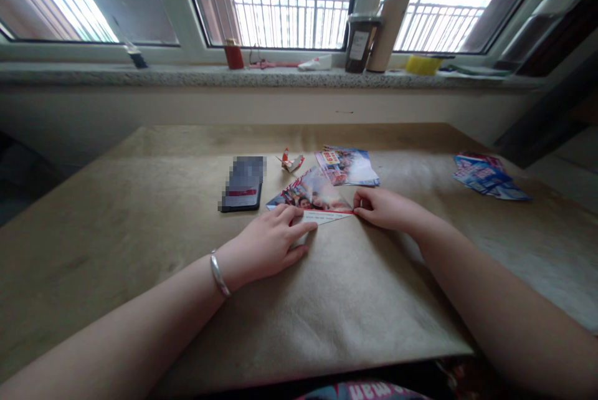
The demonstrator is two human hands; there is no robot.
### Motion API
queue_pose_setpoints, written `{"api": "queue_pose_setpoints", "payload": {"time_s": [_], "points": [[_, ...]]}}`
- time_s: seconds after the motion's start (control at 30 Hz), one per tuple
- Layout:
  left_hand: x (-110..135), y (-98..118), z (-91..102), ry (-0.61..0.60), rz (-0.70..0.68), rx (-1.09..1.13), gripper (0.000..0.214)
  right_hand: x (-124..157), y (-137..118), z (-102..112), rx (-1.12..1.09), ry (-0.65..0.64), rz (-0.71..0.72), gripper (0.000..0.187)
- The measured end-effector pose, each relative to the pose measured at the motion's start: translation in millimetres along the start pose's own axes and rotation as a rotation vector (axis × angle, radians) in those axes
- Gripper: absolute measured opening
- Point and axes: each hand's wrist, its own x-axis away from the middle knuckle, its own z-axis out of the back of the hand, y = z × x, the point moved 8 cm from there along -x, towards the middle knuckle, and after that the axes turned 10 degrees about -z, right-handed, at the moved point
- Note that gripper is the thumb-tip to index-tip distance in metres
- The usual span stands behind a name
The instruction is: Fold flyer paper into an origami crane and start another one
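Both hands rest on a printed sheet [315, 197] folded into a triangle, which lies flat at the middle of the table, just ahead of the person. The left hand [268, 244] lies palm down with its fingers loosely spread, pressing the sheet's near left corner; a smooth silver bangle [219, 275] circles that wrist. The right hand [380, 208] is curled, its fingertips pinching the sheet's pointed right tip against the table.

A matte, tan, paper-like cover [140, 213] with soft creases drapes over the tabletop. A dark rectangular phone [243, 185] lies just left of the sheet. Beyond the sheet sit a small red-and-white folded paper figure [290, 161] and a neat stack of glossy leaflets [348, 166]; more leaflets [486, 177] are fanned out well apart at the right.

Behind the table runs a speckled stone windowsill [187, 76] under wide white-framed windows, with bright daylight and a barred railing [289, 20] outside. On the sill stand a red cup [233, 54], a dark labelled jar [359, 45], a tilted cardboard tube [395, 10] and a yellow roll [423, 65].
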Motion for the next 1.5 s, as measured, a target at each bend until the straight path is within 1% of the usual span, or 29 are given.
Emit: {"api": "queue_pose_setpoints", "payload": {"time_s": [0.17,0.27,0.33,0.4,0.47,0.53,0.6,0.63,0.7,0.87,1.0,1.1,1.3,1.4,1.5], "points": [[0.5,-1.5,-0.8,-0.012,0.003,0.013,0.039,-2.4,1.8,-1.5,-0.028,0.006,0.030,0.009],[1.2,-1.3,-0.4,-0.013,0.002,0.014,0.040,-2.3,2.3,-0.6,-0.034,0.012,0.012,0.011],[1.8,-1.1,-0.5,-0.017,0.001,0.015,0.039,-0.7,2.1,3.8,-0.027,0.053,-0.015,0.010],[2.2,-1.0,-0.8,-0.015,-0.003,0.014,0.039,2.9,-2.2,10.4,-0.024,0.124,-0.008,0.010],[2.4,-1.5,-1.7,-0.006,-0.010,0.015,0.040,8.7,-13.2,15.9,-0.032,0.194,0.073,0.011],[2.0,-2.3,-3.3,0.007,-0.025,0.019,0.041,16.3,-29.0,17.4,-0.044,0.238,0.210,0.012],[1.1,-3.0,-5.9,0.018,-0.048,0.031,0.042,26.4,-48.1,14.8,-0.050,0.257,0.397,0.013],[0.4,-3.3,-7.1,0.022,-0.059,0.040,0.043,30.6,-55.5,12.5,-0.041,0.262,0.465,0.014],[-1.0,-4.2,-9.2,0.027,-0.073,0.055,0.045,34.5,-64.7,5.7,-0.004,0.249,0.524,0.016],[-3.9,-4.6,-7.4,0.047,-0.074,0.069,0.043,33.3,-70.5,-4.3,0.060,0.239,0.546,0.017],[-5.8,-4.3,-5.3,0.061,-0.059,0.062,0.036,31.7,-69.2,-5.0,0.049,0.252,0.560,0.019],[-7.2,-3.9,-5.1,0.077,-0.043,0.041,0.037,33.0,-70.9,-4.2,0.064,0.277,0.567,0.023],[-11.8,1.2,-1.7,0.111,-0.050,0.000,0.038,39.2,-81.7,-5.3,0.173,0.324,0.586,0.024],[-13.9,2.6,0.6,0.100,-0.053,-0.016,0.032,41.0,-85.3,-6.6,0.217,0.336,0.591,0.026],[-14.7,2.8,3.6,0.093,-0.051,-0.045,0.026,41.3,-86.0,-6.6,0.216,0.337,0.588,0.026]]}}
